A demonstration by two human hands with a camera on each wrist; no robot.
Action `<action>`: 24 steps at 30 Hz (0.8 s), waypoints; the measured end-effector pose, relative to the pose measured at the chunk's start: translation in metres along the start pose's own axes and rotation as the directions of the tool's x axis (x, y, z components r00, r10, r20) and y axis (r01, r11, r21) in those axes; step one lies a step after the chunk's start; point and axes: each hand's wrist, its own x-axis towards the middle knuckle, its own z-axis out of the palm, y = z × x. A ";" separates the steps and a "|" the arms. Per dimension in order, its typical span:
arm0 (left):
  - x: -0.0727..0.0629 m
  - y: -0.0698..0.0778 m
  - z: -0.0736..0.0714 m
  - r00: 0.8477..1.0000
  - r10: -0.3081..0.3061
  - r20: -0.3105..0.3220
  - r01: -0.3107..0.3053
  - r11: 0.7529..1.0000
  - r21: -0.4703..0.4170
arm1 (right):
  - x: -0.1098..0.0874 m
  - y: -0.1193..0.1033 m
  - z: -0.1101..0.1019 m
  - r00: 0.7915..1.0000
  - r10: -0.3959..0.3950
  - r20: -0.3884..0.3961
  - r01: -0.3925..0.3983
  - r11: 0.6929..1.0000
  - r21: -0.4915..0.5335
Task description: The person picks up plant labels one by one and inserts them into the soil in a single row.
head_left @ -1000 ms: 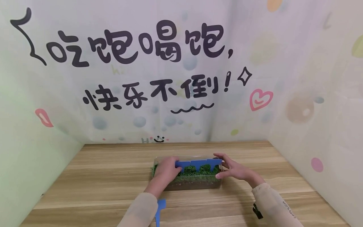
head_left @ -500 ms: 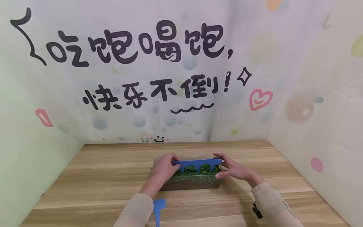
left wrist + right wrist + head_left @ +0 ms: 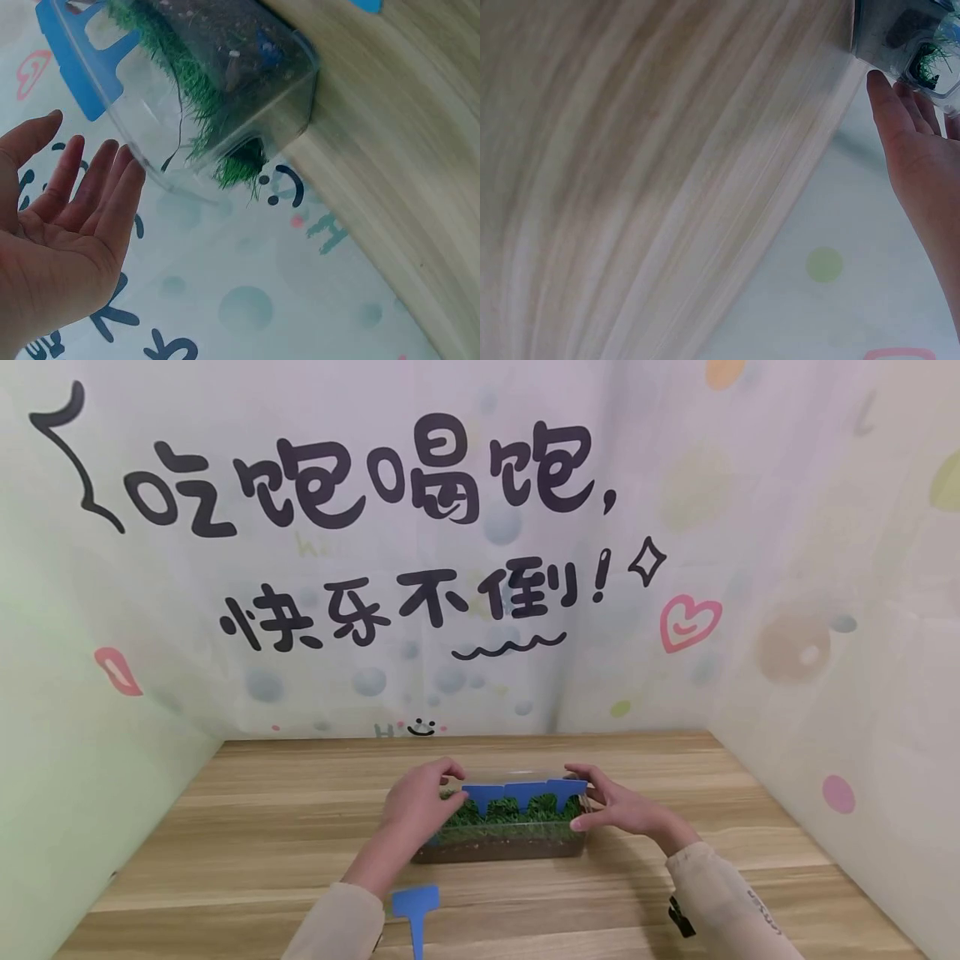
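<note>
A clear plastic box with brown soil and green grass stands on the wooden table. Blue T-shaped plant labels stand in a row in the grass, their tops nearly edge to edge. At the box's left end my left hand hovers with nothing in it; in the left wrist view its fingers spread loosely beside the rim. My right hand holds the box's right end, thumb at the front corner and fingers at the far side. The right wrist view shows those fingers against the end wall.
Another blue plant label lies on the table in front of the box, near my left sleeve. A small black object shows beside my right sleeve. A printed curtain stands behind the table.
My left hand has let go of the leftmost standing label and drawn back to the left, its fingers opening. My right hand stays on the box.
</note>
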 end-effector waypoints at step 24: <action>-0.049 -0.011 -0.027 0.996 0.044 0.076 -0.049 0.996 0.068 | 0.001 0.001 0.000 1.000 0.024 0.000 -0.024 1.000 -0.006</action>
